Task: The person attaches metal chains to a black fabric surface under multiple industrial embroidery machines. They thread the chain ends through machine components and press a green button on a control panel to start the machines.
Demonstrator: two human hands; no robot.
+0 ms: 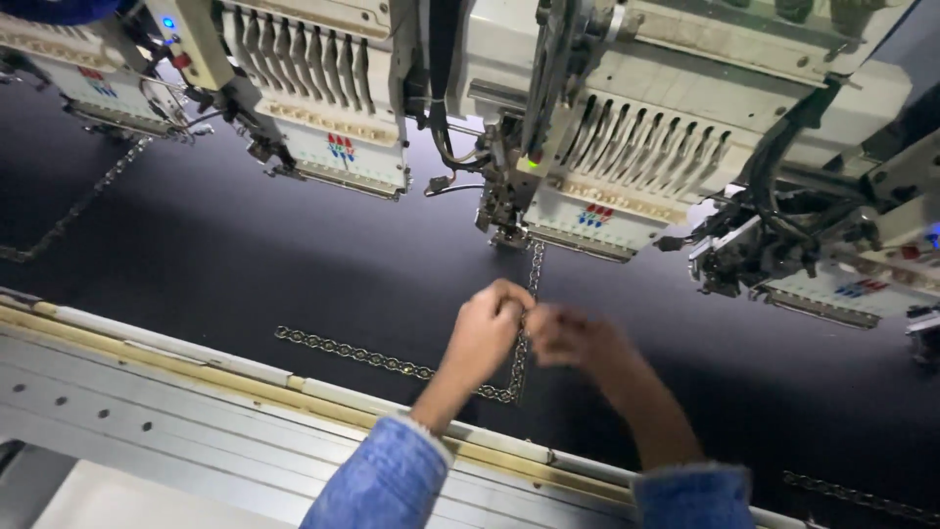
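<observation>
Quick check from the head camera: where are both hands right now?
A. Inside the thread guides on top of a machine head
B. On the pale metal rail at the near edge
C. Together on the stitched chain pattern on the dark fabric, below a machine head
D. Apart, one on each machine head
C: the left hand and right hand meet at the upright run of the chain pattern on the dark fabric, just below the embroidery head.

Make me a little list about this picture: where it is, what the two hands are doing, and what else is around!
Place: a multi-head embroidery machine over stretched dark fabric
Left hand: fingers curled, at the stitched chain-like line
Right hand: blurred, pinching close beside the left hand, over the same line
Held thing: too small and blurred to tell
Stitching: silvery, L-shaped, running up to a machine head
Sleeves: blue
Near edge: metal frame rail with holes
</observation>
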